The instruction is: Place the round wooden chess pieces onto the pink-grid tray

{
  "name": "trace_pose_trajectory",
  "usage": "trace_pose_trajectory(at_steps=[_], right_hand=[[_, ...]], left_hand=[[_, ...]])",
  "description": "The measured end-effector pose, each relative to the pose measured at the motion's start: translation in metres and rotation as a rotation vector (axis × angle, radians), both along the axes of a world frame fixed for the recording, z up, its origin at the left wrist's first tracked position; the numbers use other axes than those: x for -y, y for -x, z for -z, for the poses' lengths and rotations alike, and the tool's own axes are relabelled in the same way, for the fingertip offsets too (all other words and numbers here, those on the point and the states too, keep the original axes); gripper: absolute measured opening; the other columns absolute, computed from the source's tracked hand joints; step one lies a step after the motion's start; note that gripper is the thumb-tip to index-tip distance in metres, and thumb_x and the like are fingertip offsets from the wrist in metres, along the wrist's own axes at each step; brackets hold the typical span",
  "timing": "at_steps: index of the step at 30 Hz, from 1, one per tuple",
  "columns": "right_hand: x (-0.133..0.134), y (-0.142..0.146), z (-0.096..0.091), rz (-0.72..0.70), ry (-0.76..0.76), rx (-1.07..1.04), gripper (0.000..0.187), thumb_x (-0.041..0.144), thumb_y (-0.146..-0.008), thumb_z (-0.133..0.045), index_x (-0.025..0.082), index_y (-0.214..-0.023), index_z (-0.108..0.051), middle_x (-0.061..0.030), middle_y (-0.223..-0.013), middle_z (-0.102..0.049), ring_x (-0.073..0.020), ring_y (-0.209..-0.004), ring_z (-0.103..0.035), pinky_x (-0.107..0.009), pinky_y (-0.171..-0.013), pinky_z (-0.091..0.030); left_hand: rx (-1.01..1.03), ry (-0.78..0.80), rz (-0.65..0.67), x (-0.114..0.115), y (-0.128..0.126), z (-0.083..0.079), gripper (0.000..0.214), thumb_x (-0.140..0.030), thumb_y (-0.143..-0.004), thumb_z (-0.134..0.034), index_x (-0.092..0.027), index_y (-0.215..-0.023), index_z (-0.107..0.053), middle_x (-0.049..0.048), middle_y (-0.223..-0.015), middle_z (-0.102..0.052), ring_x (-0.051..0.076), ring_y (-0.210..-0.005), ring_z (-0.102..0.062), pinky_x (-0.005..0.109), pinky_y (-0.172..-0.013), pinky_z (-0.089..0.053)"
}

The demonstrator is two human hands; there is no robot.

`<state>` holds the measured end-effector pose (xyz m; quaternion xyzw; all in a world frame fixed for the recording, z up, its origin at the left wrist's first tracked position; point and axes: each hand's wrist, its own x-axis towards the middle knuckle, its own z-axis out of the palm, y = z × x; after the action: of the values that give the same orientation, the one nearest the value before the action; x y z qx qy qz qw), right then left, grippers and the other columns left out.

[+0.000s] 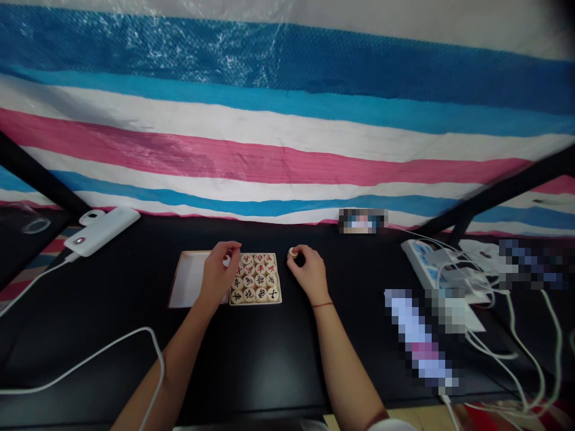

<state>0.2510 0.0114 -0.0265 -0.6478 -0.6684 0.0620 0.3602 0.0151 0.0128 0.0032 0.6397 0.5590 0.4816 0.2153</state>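
Note:
A shallow box [255, 302] on the black table holds several round wooden chess pieces [259, 280] with red and black characters. Its pale lid [187, 279] lies open just to the left. My left hand [218, 272] hovers over the box's left edge, fingers curled in a pinch on a piece I can only partly see. My right hand [308, 270] rests on the table to the right of the box, fingers closed round a single chess piece [293, 252] with a red mark.
A white power bank [102, 230] with a cable [90, 359] lies at the left. A power strip [431, 263] with several white cables sits at the right. A striped tarp [287, 137] hangs behind the black table [251, 359].

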Motion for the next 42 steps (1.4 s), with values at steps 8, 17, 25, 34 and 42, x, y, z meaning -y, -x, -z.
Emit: trace_pose_trajectory(at_steps=[8,17,25,34,42], right_hand=[[-0.001,-0.002,0.004,0.0,-0.002,0.003,0.008,0.025,-0.081,-0.054,0.02,-0.085,-0.057,-0.0042,-0.083,-0.065,-0.0215,-0.081,-0.058,-0.032,-0.077,-0.042],[-0.001,-0.002,0.003,0.001,-0.03,-0.028,0.005,0.024,-0.08,-0.052,0.021,-0.082,-0.056,-0.0037,-0.08,-0.064,-0.0208,-0.078,-0.057,-0.032,-0.075,-0.043],[-0.001,-0.002,0.003,0.023,-0.039,-0.032,0.004,0.023,-0.078,-0.052,0.021,-0.08,-0.054,-0.0035,-0.078,-0.063,-0.0209,-0.077,-0.056,-0.032,-0.075,-0.043],[-0.001,-0.005,0.008,0.035,-0.002,-0.01,0.006,0.023,-0.076,-0.053,0.021,-0.082,-0.053,-0.0034,-0.079,-0.061,-0.0217,-0.078,-0.055,-0.032,-0.073,-0.042],[-0.016,0.006,0.007,0.038,-0.045,-0.021,0.01,0.028,-0.084,-0.052,0.021,-0.088,-0.057,-0.006,-0.089,-0.067,-0.0232,-0.089,-0.057,-0.034,-0.081,-0.04]], left_hand=[[-0.021,-0.01,0.016,-0.001,0.001,0.0,0.016,-0.025,-0.086,-0.052,-0.02,-0.093,-0.065,0.002,-0.085,-0.066,0.014,-0.072,-0.059,0.025,-0.065,-0.048],[-0.037,-0.005,0.014,-0.001,0.004,-0.002,0.016,-0.025,-0.086,-0.052,-0.02,-0.092,-0.065,0.002,-0.084,-0.066,0.015,-0.072,-0.059,0.026,-0.066,-0.048],[-0.042,-0.017,0.022,-0.001,0.004,-0.003,0.015,-0.025,-0.086,-0.052,-0.02,-0.092,-0.065,0.0019,-0.083,-0.065,0.014,-0.07,-0.058,0.025,-0.063,-0.047],[-0.059,-0.016,0.023,-0.001,0.004,-0.002,0.016,-0.025,-0.086,-0.051,-0.021,-0.092,-0.065,0.0018,-0.083,-0.066,0.015,-0.072,-0.06,0.026,-0.065,-0.049],[-0.24,-0.036,-0.044,-0.007,0.011,0.001,0.018,-0.022,-0.085,-0.049,-0.019,-0.092,-0.066,0.0051,-0.086,-0.068,0.02,-0.079,-0.063,0.034,-0.077,-0.048]])
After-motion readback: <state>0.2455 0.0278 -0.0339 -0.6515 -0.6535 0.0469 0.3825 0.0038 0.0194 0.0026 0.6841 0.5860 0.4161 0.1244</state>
